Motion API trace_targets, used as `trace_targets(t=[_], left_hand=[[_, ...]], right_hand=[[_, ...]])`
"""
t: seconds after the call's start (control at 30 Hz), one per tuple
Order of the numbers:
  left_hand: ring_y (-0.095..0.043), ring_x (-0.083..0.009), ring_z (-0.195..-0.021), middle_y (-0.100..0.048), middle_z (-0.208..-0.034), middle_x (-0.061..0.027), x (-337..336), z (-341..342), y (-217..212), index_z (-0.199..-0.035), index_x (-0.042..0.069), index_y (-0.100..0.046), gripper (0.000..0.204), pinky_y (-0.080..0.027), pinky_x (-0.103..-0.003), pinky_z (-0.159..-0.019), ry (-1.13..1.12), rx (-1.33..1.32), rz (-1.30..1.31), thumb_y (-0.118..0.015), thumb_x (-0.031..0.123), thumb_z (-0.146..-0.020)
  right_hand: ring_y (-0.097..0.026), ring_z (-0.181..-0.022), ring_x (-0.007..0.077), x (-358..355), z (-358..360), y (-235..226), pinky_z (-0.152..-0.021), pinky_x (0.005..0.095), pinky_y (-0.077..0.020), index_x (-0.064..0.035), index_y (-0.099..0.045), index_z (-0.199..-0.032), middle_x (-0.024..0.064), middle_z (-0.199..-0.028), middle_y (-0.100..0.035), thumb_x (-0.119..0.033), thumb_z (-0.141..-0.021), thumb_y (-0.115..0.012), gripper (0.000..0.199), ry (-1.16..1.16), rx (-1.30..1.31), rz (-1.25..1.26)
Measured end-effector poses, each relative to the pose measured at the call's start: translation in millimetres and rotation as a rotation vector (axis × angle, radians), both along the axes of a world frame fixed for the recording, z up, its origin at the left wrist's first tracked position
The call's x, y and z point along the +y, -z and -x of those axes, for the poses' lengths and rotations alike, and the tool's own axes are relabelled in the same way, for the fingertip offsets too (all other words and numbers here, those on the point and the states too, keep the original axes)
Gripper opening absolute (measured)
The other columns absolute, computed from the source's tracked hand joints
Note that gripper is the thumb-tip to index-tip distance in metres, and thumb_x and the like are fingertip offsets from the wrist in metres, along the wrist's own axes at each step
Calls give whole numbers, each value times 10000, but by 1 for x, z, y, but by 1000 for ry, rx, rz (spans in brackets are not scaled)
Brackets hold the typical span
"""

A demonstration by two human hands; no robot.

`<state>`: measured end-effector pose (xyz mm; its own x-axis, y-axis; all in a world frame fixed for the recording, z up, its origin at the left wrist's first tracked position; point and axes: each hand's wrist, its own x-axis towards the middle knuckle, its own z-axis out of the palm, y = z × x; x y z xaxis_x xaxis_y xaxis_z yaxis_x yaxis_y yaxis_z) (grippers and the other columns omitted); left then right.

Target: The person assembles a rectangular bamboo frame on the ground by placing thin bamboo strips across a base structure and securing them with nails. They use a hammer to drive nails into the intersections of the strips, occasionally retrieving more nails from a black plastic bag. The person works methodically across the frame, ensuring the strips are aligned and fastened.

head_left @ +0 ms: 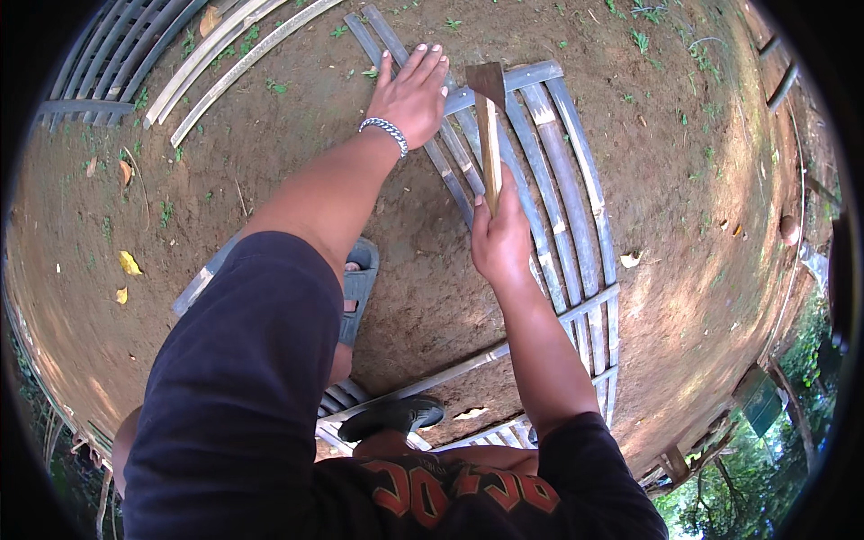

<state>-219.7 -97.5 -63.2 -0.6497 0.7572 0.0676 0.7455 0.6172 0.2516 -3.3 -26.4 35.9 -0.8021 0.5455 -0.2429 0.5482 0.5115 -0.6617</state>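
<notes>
My right hand (pixel 504 236) is closed round the wooden handle of a hatchet (pixel 490 135), whose dark, broad metal head points away from me. The hatchet is over a panel of grey bamboo slats (pixel 569 193) joined by crosspieces. My left hand (pixel 414 97), with a chain bracelet at its wrist, lies flat with fingers stretched over the far left end of the panel's top crosspiece. Beneath and beside that hand, two loose-looking slats (pixel 447 171) run slantwise; the palm hides where they meet the crosspiece.
Another slatted bamboo panel (pixel 117 54) lies at the far left, with pale curved strips (pixel 247 67) beside it. My sandalled foot (pixel 360 279) is on the dirt, and the other shoe (pixel 396 416) rests by the near crosspiece. A short slat (pixel 202 277) lies left of my knee.
</notes>
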Motion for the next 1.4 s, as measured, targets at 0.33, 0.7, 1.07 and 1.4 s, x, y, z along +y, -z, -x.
trace_targets(t=[0.33,0.7,1.07,1.4], left_hand=[[-260,-202,-1545,-322,-1663,-47,0,-1,2,-1554,93,-405,531,-135,-551,-1271,-15,33,40,-371,254,-1049],[-276,-204,-1540,-326,-1662,-44,1,-1,3,-1544,100,-426,524,-145,-549,-1271,-14,58,21,-380,251,-1044],[-270,-202,-1542,-324,-1662,-43,1,-1,5,-1545,104,-420,530,-156,-555,-1270,-12,47,17,-400,238,-1033],[-256,-195,-1547,-313,-1667,-42,-1,-2,3,-1541,96,-423,529,-149,-550,-1273,-8,27,20,-389,239,-1032]], right_hand=[[-601,-1173,513,9,2,-8,-962,531,-508,-27,-313,-1526,328,-1370,-554,-53,-981,-564,600,-28,206,-78],[-630,-1047,552,6,-5,4,-882,559,-530,-40,-327,-1518,350,-1251,-609,-61,-969,-591,609,44,396,-134],[-638,-1054,515,5,-14,23,-886,544,-513,20,-407,-1458,355,-1214,-620,-39,-954,-589,538,196,379,39],[-676,-878,509,-1,-11,31,-755,527,-552,-20,-432,-1407,321,-1041,-670,-107,-984,-598,462,101,386,-83]])
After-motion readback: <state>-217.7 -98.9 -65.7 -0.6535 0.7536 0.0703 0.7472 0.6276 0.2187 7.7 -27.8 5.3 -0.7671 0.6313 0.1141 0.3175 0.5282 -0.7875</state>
